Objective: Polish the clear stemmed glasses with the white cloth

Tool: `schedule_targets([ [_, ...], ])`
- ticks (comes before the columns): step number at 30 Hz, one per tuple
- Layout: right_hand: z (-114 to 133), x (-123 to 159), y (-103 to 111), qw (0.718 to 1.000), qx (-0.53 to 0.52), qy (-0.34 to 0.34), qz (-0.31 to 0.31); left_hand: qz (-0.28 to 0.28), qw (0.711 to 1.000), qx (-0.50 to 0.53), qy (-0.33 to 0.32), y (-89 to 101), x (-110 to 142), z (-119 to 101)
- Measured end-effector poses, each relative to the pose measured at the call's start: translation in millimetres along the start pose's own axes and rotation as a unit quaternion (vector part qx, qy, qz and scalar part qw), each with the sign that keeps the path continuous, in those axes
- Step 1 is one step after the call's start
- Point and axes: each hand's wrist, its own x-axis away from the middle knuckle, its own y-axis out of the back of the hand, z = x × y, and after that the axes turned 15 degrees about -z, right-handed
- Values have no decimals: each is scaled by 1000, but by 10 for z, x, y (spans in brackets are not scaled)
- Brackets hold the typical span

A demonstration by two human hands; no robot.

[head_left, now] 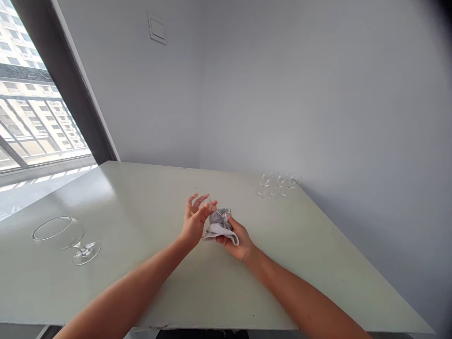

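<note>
Over the middle of the table, my left hand (194, 221) pinches a small clear stemmed glass (212, 205) between thumb and finger, its other fingers loosely spread. My right hand (240, 239) is closed on a light grey cloth (219, 229), which is bunched against the glass. Cloth and fingers hide most of the glass, so its exact outline is hard to make out. Both hands are close together, raised a little above the tabletop.
A large clear stemmed glass (84, 253) is on the table (148, 188) at the left. Several small stemmed glasses (281, 180) stand grouped at the back right, near the wall (282, 84). A window (35, 103) is at the far left.
</note>
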Motion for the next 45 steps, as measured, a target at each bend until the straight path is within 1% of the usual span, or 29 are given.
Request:
schedule_targets([
  [3,-41,55,-19,997,61,-29,24,48,989,-78,-114,22,14,-8],
  [5,-44,81,-5,985,168,-2,29,61,977,-120,-167,54,-4,-14],
  [6,-33,89,9,970,238,37,24,57,971,-136,-190,70,-19,-20],
  [7,-9,94,28,946,310,97,12,49,964,-151,-215,85,-35,-29],
  [8,26,96,46,909,378,174,-7,42,956,-164,-239,96,-51,-40],
  [10,127,96,70,810,473,341,-65,39,939,-188,-286,109,-68,-62],
  [11,183,94,69,759,498,409,-97,44,930,-200,-304,110,-67,-68],
  [12,235,92,57,714,515,459,-121,52,924,-210,-317,107,-59,-68],
  [13,276,88,34,677,533,490,-132,63,919,-218,-323,103,-43,-61],
  [14,303,81,0,645,554,509,-132,73,917,-221,-325,96,-23,-48],
  [16,312,48,-85,593,610,515,-105,92,915,-218,-328,83,22,-5],
  [17,301,19,-125,572,638,508,-88,102,913,-218,-329,79,41,21],
  [18,288,-21,-159,557,662,496,-73,112,909,-224,-332,79,55,48],
  [19,280,-74,-180,549,680,483,-63,121,903,-240,-335,83,63,76],
  [20,286,-139,-187,548,691,468,-63,124,893,-268,-340,94,63,106],
  [21,309,-217,-177,554,698,447,-77,121,880,-306,-343,111,56,138],
  [23,414,-402,-105,571,706,393,-145,104,849,-397,-334,162,29,211],
  [24,491,-503,-45,578,707,362,-187,101,833,-445,-314,193,12,252],
  [26,669,-706,108,585,703,316,-253,120,802,-528,-252,251,-18,333],
  [28,835,-887,278,590,695,290,-293,154,776,-576,-205,291,-38,395],
  [30,959,-1032,437,598,684,266,-324,171,762,-594,-192,308,-47,426],
  [33,1055,-1192,615,611,667,243,-350,163,764,-594,-192,312,-53,426],
  [36,1086,-1312,715,625,652,236,-359,155,774,-584,-190,316,-58,416],
  [41,1097,-1445,761,647,630,232,-363,166,776,-578,-190,326,-80,425],
  [45,1093,-1413,774,662,616,232,-358,157,786,-567,-189,336,-125,441],
])
